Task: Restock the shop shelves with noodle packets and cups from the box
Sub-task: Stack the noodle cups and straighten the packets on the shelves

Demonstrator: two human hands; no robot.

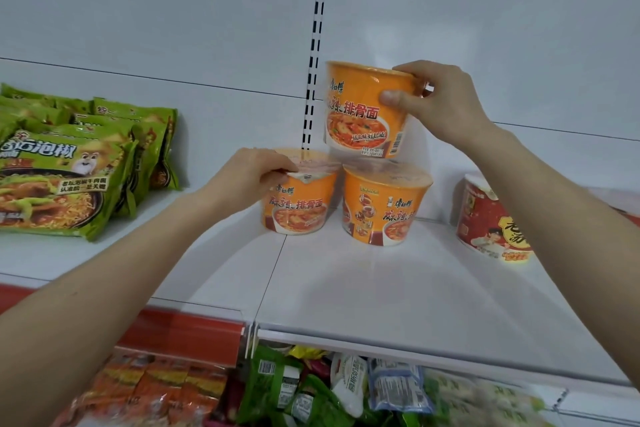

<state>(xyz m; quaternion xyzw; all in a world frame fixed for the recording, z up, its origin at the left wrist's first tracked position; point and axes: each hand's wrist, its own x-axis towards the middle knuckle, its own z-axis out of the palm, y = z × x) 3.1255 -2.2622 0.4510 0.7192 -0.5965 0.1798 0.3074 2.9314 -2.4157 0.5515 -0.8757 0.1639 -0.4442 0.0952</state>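
Your right hand (440,104) curls round the rim of the top cup (360,114), over two cups on the shelf (381,288). Your left hand (252,177) grips the left cup (298,208) at its lid; the right cup (384,204) stands just beside it.

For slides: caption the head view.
Right hand holds an orange noodle cup over two matching shelved cups; left hand grips left cup.
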